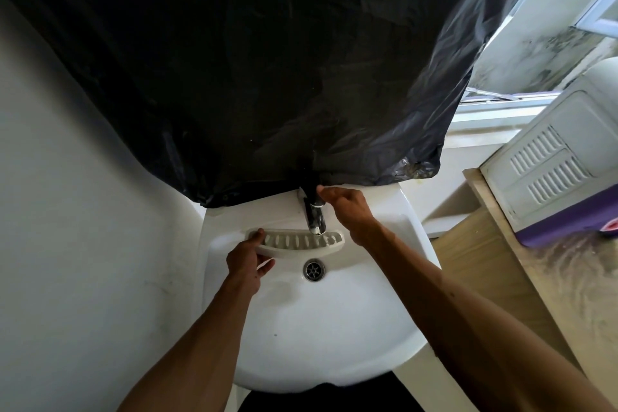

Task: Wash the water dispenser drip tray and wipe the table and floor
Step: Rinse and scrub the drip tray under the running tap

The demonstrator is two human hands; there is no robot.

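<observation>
A white slotted drip tray [297, 242] is held level inside the white sink [314, 338], its right part under the chrome tap spout [316, 217]. My left hand [247, 261] grips the tray's left end, thumb on top and fingers beneath. My right hand [347, 207] reaches to the tap's top beside the handle, fingertips touching or almost touching it; whether it grips the handle I cannot tell. No clear stream of water shows. The drain [314, 270] lies just below the tray.
A black plastic sheet [250, 70] hangs over the wall behind the sink, down to the tap's base. To the right stands a wooden counter [508, 278] with a white vented appliance [555, 157] and a purple object [568, 227]. A window [568, 27] is at top right.
</observation>
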